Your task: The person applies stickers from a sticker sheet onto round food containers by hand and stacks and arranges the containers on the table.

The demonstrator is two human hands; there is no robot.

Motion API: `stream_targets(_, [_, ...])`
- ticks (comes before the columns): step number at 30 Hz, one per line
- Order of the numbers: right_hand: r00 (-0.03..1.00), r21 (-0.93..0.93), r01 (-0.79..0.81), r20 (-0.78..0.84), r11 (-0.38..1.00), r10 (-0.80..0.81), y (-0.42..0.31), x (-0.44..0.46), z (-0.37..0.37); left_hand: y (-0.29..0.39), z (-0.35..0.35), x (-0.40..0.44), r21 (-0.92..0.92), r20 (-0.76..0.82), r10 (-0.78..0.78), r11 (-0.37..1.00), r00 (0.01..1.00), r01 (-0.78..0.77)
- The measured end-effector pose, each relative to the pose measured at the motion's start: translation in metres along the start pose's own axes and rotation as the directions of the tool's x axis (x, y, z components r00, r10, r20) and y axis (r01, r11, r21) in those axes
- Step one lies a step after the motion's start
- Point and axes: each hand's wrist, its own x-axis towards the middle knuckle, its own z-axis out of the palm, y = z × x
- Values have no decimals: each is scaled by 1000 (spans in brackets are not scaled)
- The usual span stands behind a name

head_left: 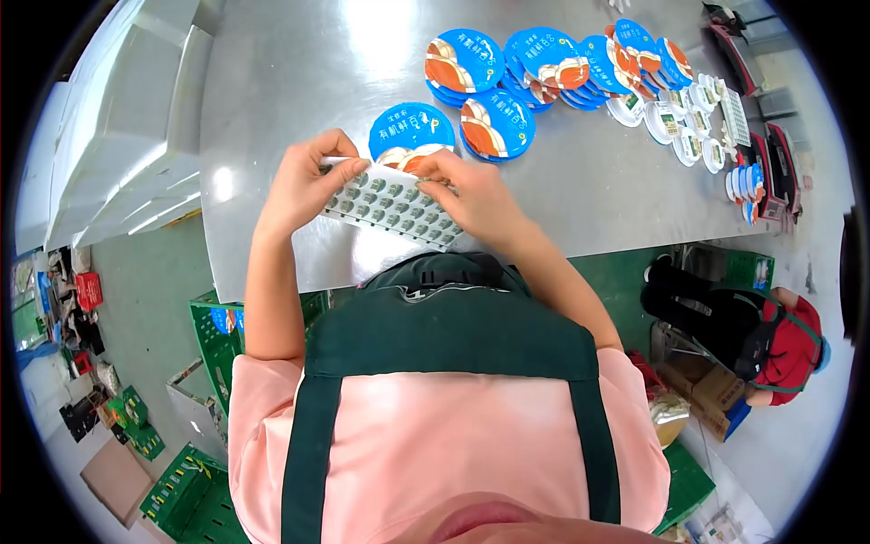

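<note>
A white sticker sheet (391,210) printed with rows of small green-grey labels is held up at the table's near edge, tilted toward me. My left hand (313,181) pinches its upper left corner between thumb and fingers. At the sheet's upper right, my right hand (471,195) has thumb and fingertips closed on the edge; whether a single label is between them is too small to tell. Just beyond both hands lies a round blue lid (410,130) with Chinese lettering and an orange-white picture, its lower part hidden by the sheet and fingers.
Stacks of similar blue lids (464,62) spread across the metal table (299,82) toward the right. Farther right are white round packs (686,145) with labels and another sheet (734,118). Green crates (195,490) stand on the floor. A person in red (787,354) is at the right.
</note>
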Motion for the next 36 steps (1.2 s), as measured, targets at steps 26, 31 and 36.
stream_targets(26, [915, -397, -142, -402, 907, -33, 71, 38, 17, -27, 24, 24, 24, 217, 99, 994, 971, -107])
stream_targets(31, [883, -441, -116, -456, 890, -110, 94, 44, 24, -31, 29, 27, 47, 195, 126, 989, 973, -138])
stream_targets(36, [856, -599, -140, -473, 788, -208, 96, 37, -16, -22, 27, 28, 97, 227, 124, 984, 966, -149])
